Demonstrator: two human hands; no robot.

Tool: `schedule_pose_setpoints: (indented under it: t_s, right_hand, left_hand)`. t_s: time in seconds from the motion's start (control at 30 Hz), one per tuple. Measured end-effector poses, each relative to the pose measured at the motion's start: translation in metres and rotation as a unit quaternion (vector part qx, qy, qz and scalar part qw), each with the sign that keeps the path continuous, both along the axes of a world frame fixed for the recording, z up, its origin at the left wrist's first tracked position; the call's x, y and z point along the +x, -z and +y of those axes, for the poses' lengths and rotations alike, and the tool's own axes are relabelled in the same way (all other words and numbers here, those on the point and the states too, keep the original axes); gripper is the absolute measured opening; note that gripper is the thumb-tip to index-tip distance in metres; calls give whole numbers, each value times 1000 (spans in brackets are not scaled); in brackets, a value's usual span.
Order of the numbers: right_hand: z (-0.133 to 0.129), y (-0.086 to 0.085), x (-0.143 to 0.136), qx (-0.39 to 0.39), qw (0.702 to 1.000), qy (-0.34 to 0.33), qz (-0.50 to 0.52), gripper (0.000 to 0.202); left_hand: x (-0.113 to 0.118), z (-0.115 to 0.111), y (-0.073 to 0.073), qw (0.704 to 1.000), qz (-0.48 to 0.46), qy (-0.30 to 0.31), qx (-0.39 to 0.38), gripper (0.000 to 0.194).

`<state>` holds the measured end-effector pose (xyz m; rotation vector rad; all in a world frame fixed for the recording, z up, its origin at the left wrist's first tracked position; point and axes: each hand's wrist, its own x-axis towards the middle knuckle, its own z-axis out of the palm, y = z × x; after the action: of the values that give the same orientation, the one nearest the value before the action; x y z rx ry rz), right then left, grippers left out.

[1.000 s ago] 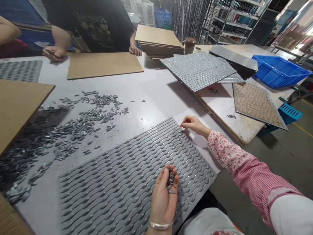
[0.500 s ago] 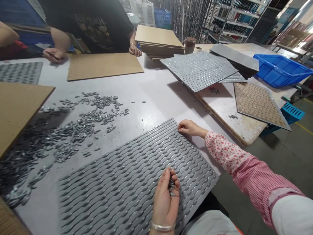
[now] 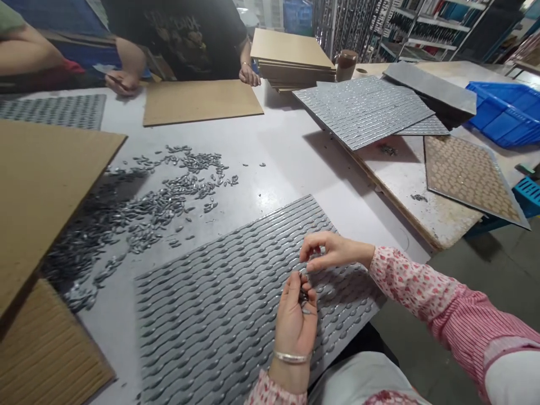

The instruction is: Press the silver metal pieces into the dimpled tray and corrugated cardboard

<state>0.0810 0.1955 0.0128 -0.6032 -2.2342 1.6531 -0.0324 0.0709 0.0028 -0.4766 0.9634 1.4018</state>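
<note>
We see the left hand (image 3: 297,320) half closed, its fingers curled around several small grey pieces (image 3: 304,298), and it is above the grey ridged panel (image 3: 198,320). The right hand (image 3: 306,262) is just beside its fingertips, with a narrow gap between thumb and bent fingers; we see no piece in this gap, and we cannot tell if the two hands touch. The panel lies on the white table (image 3: 282,140) in front of the person, its ridges wavy in most parts and almost straight near the far edge.

In our judgement, the pieces could slip out, because the left hand is not fully closed and one piece shows near its edge. A fallen piece would be hard to notice, since its colour is almost the same as the panel's. The near right side of the panel seems to reach past the table edge, so a press or a pull from the patterned sleeve (image 3: 411,273) could tilt it
</note>
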Motion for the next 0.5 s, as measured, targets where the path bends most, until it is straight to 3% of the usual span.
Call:
schedule_pose_setpoints:
  t_s: [0.13,0.23,0.3,0.4,0.5]
  right_hand:
    - [-20,2,-16,-35,999,4,19,15]
    - [-10,9,-25,-104,993,42,38,14]
    - [6,15,-31,-110,989,90,41,13]
    - [35,25,-40,25,990,137,-32,13]
    - [55,32,-48,170,970,124,-120,12]
  left_hand:
    - [-3,0,-2,1000,-2,-21,15,9]
    - [-7,-1,-6,999,15,-26,25,14]
    - [-10,-3,-8,999,14,-12,27,20]
    - [-13,-7,-8,1000,12,5,8,18]
    - [-15,-10,-7,1000,15,8,-4,10]
